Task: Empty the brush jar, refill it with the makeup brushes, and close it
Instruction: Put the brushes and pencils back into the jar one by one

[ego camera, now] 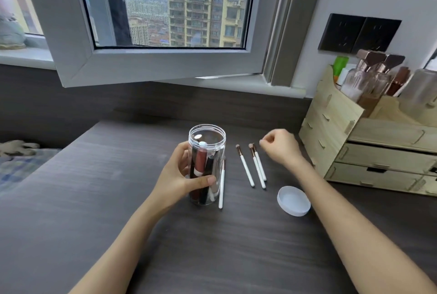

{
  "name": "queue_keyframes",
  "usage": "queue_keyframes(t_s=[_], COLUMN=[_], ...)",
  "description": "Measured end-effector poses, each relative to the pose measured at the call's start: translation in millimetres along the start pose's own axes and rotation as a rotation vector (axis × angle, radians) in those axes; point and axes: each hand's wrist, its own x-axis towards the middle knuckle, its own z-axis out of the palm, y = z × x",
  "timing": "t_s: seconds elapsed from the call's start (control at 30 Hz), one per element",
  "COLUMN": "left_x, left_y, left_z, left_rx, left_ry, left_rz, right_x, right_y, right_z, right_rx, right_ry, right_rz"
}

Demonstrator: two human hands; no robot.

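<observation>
A clear plastic jar [214, 149] stands upright and uncapped on the dark table, holding several tubes and pens, one reddish-brown. My left hand [179, 175] grips the jar from its left side. One white-handled makeup brush [221, 185] lies right beside the jar. Three more white-handled brushes [253, 167] lie side by side to the right. My right hand [280, 148] hovers just right of their bristle ends, fingers curled with nothing visible in them. The white lid [293, 200] rests upside down near my right forearm.
A wooden drawer organiser [369, 142] with bottles on top stands at the right edge of the table [118, 199]. An open window sash [151, 62] overhangs the back of the table. Bedding [21, 163] lies to the left.
</observation>
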Motion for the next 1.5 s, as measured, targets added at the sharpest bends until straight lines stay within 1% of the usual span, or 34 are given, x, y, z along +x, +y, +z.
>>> queue_keyframes(t_s=[0.07, 0.17, 0.27, 0.37, 0.4, 0.43, 0.5, 0.57, 0.6, 0.67, 0.73, 0.77, 0.8, 0.87, 0.9, 1.03, 1.07, 1.1, 1.13, 1.2, 1.23, 1.27, 1.3, 1.33, 1.37, 1.43, 1.5], left_x=[0.1, -0.2, 0.4, 0.2, 0.1, 0.0, 0.7, 1.4, 1.7, 1.7, 1.6, 1.3, 1.2, 1.1, 0.7, 0.5, 0.1, -0.4, -0.3, 0.2, 0.4, 0.7, 1.0, 1.1, 1.3, 1.1, 1.2], left_y=[-0.6, 0.0, 0.2, 0.5, 0.3, 0.3, -0.3, -1.1, -1.2, -1.5, -1.3, -1.0, -0.9, -0.6, -0.1, 0.4, 0.3, 0.2, -0.1, -0.7, -0.8, -0.8, -1.2, -1.7, -2.2, -2.0, -1.4], left_z=[-0.7, -0.6, -1.1, -1.1, -1.1, -1.0, -1.2, -1.5, -1.6, -1.8, -1.3, -1.1, -0.9, -0.8, -0.9, -1.1, -1.2, -1.0, -0.9, -0.9, -0.9, -0.8, -0.8, -1.0, -1.1, -0.9, -0.4], left_rx=[-0.001, 0.003, 0.006, 0.002, 0.002, 0.005, 0.011, 0.018, 0.020, 0.020, 0.013, 0.010, 0.008, 0.005, 0.007, 0.025, 0.026, 0.025, 0.024, 0.019, 0.017, 0.018, 0.017, 0.014, 0.012, 0.007, 0.005], left_ry=[-0.002, -0.008, -0.005, -0.004, -0.005, -0.007, -0.007, -0.008, -0.008, -0.010, -0.008, -0.007, -0.004, 0.001, -0.001, -0.015, -0.015, -0.014, -0.012, -0.010, -0.012, -0.015, -0.016, -0.018, -0.018, -0.020, -0.023], left_rz=[-0.001, -0.006, -0.011, -0.013, -0.013, -0.013, -0.011, -0.013, -0.012, -0.011, -0.013, -0.013, -0.011, -0.012, -0.014, -0.005, -0.003, 0.000, 0.004, 0.007, 0.007, 0.007, 0.008, 0.009, 0.010, 0.013, 0.018], right_x=[7.5, 18.5, 26.8, 28.7, 28.2, 26.5, 15.1, -6.8, -20.8, -47.8, -68.1, -73.2, -75.6, -74.1, -71.3, -61.1, -59.7, -58.8, -58.6, -57.3, -53.1, -45.2, -35.7, -25.9, -16.6, -3.2, 6.2], right_y=[10.6, 15.5, 15.7, 16.0, 15.4, 12.9, -2.8, -27.7, -42.0, -68.6, -87.7, -93.6, -97.7, -100.1, -100.2, -101.6, -101.9, -101.7, -101.5, -97.7, -92.8, -84.9, -75.0, -63.8, -51.1, -25.7, -6.7], right_z=[17.2, 33.8, 43.2, 38.6, 32.8, 24.4, 1.2, -24.8, -37.8, -56.0, -61.7, -59.2, -54.5, -41.5, -35.8, -27.5, -28.8, -31.5, -35.8, -44.2, -45.6, -43.3, -38.7, -31.9, -23.0, -1.6, 19.5], right_rx=[-0.081, -0.118, -0.183, -0.147, -0.093, 0.021, 0.379, 0.724, 0.843, 0.942, 0.853, 0.727, 0.552, 0.194, 0.077, -0.183, -0.198, -0.142, -0.025, 0.303, 0.438, 0.507, 0.504, 0.435, 0.314, 0.038, -0.137], right_ry=[-0.072, -0.096, -0.130, -0.130, -0.085, -0.014, 0.100, 0.170, 0.182, 0.185, 0.181, 0.181, 0.174, 0.158, 0.146, 0.015, -0.045, -0.110, -0.176, -0.269, -0.250, -0.182, -0.095, -0.020, 0.014, -0.023, -0.066], right_rz=[0.090, 0.172, 0.194, 0.227, 0.228, 0.211, 0.109, -0.052, -0.160, -0.375, -0.537, -0.599, -0.648, -0.689, -0.691, -0.692, -0.699, -0.700, -0.682, -0.588, -0.525, -0.450, -0.370, -0.287, -0.210, -0.085, 0.018])
